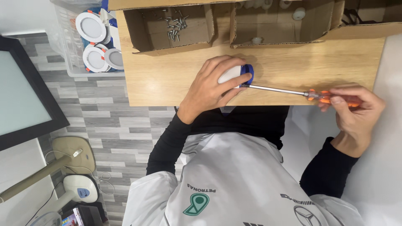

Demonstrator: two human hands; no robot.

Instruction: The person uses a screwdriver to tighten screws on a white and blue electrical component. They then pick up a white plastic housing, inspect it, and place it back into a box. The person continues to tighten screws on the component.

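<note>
Gripping a small white-and-blue fixture (235,74) against the wooden table (167,83), the left hand (211,86) has its fingers curled over the top, clenched on the piece. The fixture sits near the middle of the table, close to the near edge. A screwdriver (293,91) lies level, its metal shaft reaching from the right to the fixture's blue side, tip touching it. The right hand (356,111) closes its fingers around the orange handle, out past the table's right end. On the far side of the table stand open cardboard boxes: the left box (142,35) holds loose screws (173,25), the right box (310,25) holds small white parts. Left of the table, a clear bin (63,50) holds round white lamps (91,27). A dark-framed panel (25,92) leans at the far left over a grey tiled floor (109,125).
</note>
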